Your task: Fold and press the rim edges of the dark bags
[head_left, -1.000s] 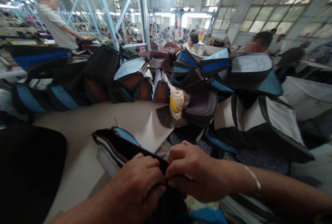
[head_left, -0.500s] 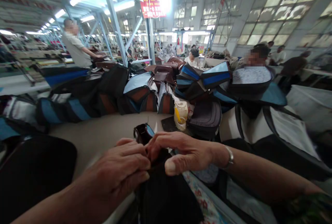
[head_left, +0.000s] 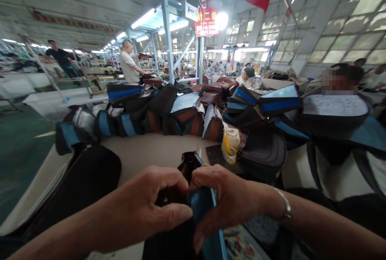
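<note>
In front of me stands an unfinished dark bag [head_left: 171, 238] with a light-blue inner face showing at its right side. A brown, glossy part with a small metal ring or buckle [head_left: 189, 158] sticks up at its far end. My left hand [head_left: 147, 203] curls over the left side, its thumb lying along the dark edge. My right hand [head_left: 221, 199], with a silver bracelet [head_left: 285, 203] at the wrist, is bent round the blue side, fingers over the top and thumb low. The fingertips of both hands nearly meet at the top edge, hiding part of it.
A pale worktable [head_left: 138, 151] lies ahead, with a black panel [head_left: 96, 171] on the left. Beyond are a glue-stained container [head_left: 231, 141] with a yellow tool, a grey-black bag piece [head_left: 265, 149] and rows of blue, black and brown bag parts [head_left: 153, 121]. Several people work farther back.
My view has swung left. The hands have shifted from pinching close together on the bag's edge to opposite sides, and more of the blue face shows.
</note>
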The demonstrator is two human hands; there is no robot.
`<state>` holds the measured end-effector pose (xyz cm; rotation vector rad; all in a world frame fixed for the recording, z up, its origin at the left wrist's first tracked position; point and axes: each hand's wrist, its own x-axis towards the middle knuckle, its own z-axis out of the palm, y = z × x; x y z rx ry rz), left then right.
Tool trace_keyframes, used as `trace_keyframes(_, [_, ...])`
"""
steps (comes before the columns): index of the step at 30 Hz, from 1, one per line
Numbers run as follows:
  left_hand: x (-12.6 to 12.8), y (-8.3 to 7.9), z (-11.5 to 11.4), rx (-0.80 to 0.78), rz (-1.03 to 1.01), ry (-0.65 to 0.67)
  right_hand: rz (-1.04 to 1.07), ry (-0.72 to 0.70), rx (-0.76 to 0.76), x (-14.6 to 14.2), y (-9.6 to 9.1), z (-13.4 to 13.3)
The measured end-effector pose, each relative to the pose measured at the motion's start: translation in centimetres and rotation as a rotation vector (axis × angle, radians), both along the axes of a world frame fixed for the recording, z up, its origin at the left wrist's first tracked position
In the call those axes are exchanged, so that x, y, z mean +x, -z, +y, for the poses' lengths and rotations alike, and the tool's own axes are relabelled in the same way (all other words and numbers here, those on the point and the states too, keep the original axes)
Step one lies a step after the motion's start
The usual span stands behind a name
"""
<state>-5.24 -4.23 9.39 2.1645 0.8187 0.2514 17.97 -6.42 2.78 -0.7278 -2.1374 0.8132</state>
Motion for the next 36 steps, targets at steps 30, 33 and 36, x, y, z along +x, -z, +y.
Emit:
trace_keyframes(30, [1.9,2.3,-0.7,0.001,0.123,-0.098,0.090,0.035,-0.100,0.4,0.3,-0.4])
trace_keyframes(33, [1.9,2.9,-0.7,0.143,0.056,-0.027,0.100,0.031,-0.153,0.6,0.2,-0.5])
trace_keyframes(36, [1.9,3.2,-0.7,0.291,-0.008,0.032,0.096,0.075,-0.167,0.6,-0.2,-0.7])
